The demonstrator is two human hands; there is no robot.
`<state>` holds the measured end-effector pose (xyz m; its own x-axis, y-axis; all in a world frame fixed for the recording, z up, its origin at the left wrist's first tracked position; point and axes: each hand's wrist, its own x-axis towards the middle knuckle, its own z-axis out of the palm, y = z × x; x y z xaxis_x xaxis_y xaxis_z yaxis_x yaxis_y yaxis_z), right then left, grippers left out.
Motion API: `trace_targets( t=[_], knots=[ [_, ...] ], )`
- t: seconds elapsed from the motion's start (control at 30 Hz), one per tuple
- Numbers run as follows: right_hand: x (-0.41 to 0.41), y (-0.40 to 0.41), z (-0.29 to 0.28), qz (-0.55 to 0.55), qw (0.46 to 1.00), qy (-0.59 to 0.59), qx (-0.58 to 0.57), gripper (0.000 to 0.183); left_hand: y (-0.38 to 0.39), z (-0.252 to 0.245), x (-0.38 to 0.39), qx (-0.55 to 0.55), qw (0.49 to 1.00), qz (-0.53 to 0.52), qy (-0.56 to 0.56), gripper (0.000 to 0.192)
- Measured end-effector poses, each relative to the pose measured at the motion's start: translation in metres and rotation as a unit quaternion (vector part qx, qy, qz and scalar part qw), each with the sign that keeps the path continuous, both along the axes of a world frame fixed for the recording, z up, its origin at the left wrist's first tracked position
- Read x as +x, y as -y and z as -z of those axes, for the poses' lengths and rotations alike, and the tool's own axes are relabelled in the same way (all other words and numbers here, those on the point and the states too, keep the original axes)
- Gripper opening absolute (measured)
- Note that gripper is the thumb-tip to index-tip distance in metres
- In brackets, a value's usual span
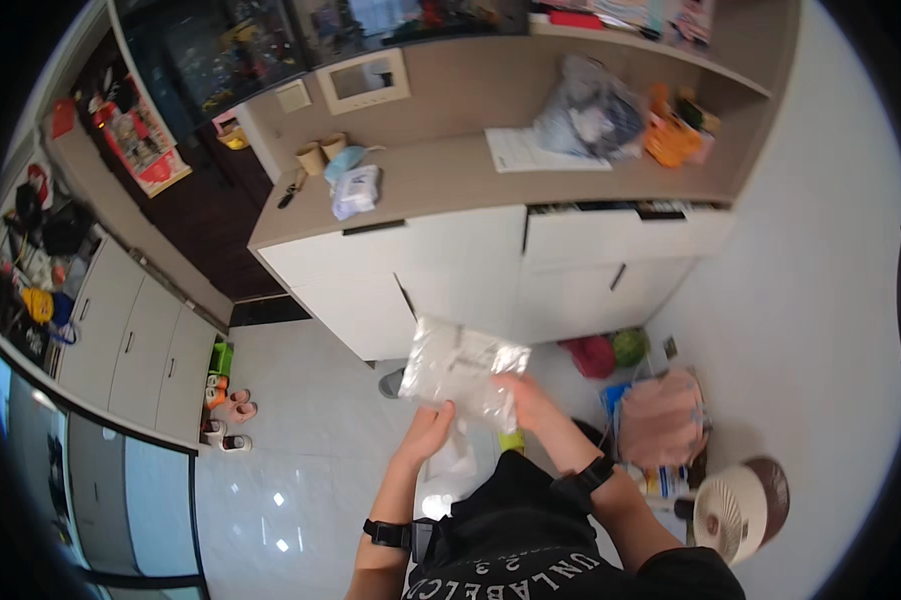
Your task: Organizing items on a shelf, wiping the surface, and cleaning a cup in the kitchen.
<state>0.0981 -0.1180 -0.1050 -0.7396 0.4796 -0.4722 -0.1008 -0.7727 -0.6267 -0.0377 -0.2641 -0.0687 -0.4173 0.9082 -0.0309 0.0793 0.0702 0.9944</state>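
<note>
A clear plastic packet (461, 367) with a pale, flat content and dark writing is held up in front of my body. My left hand (430, 431) grips its lower left edge, thumb on top. At its right side my right hand (524, 397) holds on, the thumb lying over the plastic. The fingers under the packet are hidden. Below it hangs something whitish and translucent (452, 454), too blurred to name. Black straps circle both forearms.
Ahead stands a white cabinet (458, 247) bearing a tissue pack (356, 191), a grey plastic bag (589, 112) and an orange bag (670, 139). Its right drawer (623, 236) is slightly open. Shoes (236, 442) lie on the floor at left; a fan (735, 510) and a pink cloth-like item (662, 416) stand at right.
</note>
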Motion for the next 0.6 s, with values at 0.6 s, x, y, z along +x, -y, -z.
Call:
trace_targets(
  t=[0.6],
  knots=[
    [-0.291,-0.198,-0.100,-0.128,0.907,0.027,0.400,0.032,-0.019,-0.027,-0.170,0.037,0.876,-0.474,0.075,0.056]
  ],
)
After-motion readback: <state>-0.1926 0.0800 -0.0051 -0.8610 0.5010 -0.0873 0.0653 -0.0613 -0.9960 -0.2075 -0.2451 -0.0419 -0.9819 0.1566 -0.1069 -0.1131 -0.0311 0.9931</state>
